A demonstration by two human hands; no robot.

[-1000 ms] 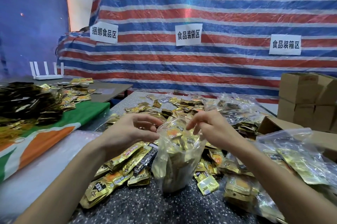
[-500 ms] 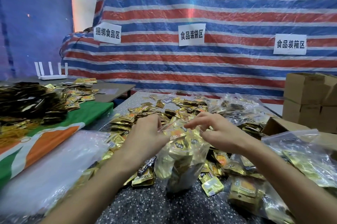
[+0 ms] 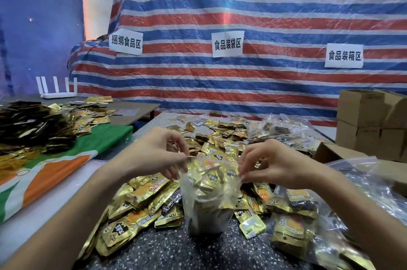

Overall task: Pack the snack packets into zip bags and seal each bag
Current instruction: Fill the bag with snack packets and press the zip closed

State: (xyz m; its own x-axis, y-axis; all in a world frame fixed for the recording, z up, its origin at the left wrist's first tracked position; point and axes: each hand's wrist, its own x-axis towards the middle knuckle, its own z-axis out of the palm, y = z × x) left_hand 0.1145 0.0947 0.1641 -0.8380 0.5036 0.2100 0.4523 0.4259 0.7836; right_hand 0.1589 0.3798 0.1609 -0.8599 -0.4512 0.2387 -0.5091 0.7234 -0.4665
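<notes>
Left hand (image 3: 154, 155) and right hand (image 3: 271, 164) raised at mid-frame, each pinching one upper corner of a clear zip bag (image 3: 209, 199) between thumb and curled fingers, left at the left corner, right at the right. Bag upright on the speckled desk (image 3: 176, 252), between the forearms, packed with gold snack packets; top edge stretched between the two pinches, zip strip too faint to tell whether pressed closed or apart. Loose snack packets (image 3: 141, 203) heaped just beside the bag on the left and spread across the desk behind it, the far ones too small to read. Filled clear bags (image 3: 308, 225) piled at the right, partly covered by the right forearm and cut off by the lower edge of the frame. Cardboard boxes (image 3: 370, 122) stacked at far right, cut by the frame edge. Green and orange cloth (image 3: 66, 159) over a second surface at left, bearing a dark heap of packets (image 3: 33, 124), its contents hard to make out. White router (image 3: 57, 93) with upright antennas behind that heap. Striped tarpaulin (image 3: 242, 5) as backdrop, with three paper signs (image 3: 228, 44) fixed to it.
</notes>
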